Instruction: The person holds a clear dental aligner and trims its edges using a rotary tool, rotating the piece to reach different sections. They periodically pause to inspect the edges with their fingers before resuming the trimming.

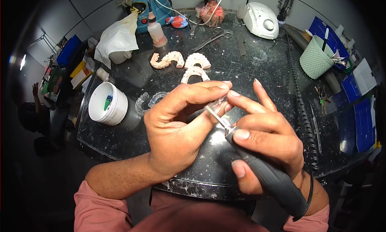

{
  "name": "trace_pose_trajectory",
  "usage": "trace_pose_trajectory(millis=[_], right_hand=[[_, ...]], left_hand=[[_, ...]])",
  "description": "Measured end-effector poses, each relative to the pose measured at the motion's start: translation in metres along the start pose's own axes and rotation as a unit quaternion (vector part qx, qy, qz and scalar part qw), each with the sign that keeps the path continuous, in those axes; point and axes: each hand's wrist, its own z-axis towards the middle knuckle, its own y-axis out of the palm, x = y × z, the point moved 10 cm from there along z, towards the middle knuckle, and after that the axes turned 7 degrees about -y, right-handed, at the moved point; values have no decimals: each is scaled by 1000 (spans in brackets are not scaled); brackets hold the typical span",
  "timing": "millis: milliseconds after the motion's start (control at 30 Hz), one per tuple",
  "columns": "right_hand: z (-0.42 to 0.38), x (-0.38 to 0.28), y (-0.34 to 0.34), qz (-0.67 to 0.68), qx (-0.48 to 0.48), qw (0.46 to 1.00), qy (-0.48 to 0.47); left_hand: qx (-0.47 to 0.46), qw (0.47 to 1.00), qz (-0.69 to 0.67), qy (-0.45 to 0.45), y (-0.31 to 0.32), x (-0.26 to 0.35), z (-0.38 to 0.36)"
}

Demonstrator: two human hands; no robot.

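My left hand (173, 125) pinches a clear plastic dental aligner (217, 106) between thumb and fingers, which hide part of it. Wrapped in my right hand (273, 129) is a black rotary handpiece (271, 175), its thin bur (219, 118) pointing up-left against or very near the aligner; exact contact cannot be made out. The right index fingertip meets the left fingers. Beyond my hands lie pale dental models (197, 61), one partly covered by my left hand. Clear aligners (141, 103) rest on the black table left of that hand.
A white tub (108, 103) stands at left. Behind are a pink-liquid bottle (157, 33), scissors (215, 39) and a white control box (261, 21). A coiled cord (299, 99) runs down the right, near a woven basket (315, 59) and a slim metal tool (316, 129).
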Motion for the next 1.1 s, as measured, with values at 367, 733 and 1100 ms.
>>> trace_pose_trajectory(millis=[367,733,1100], right_hand=[[4,-2,-5,7,2,1000,-9],[3,-5,-1,29,-17,999,-7],[4,-6,0,17,-32,999,-6]], left_hand=[[-35,997,40,54,3,12,0],[-40,996,40,71,5,15,-1],[-40,997,28,54,5,13,-1]])
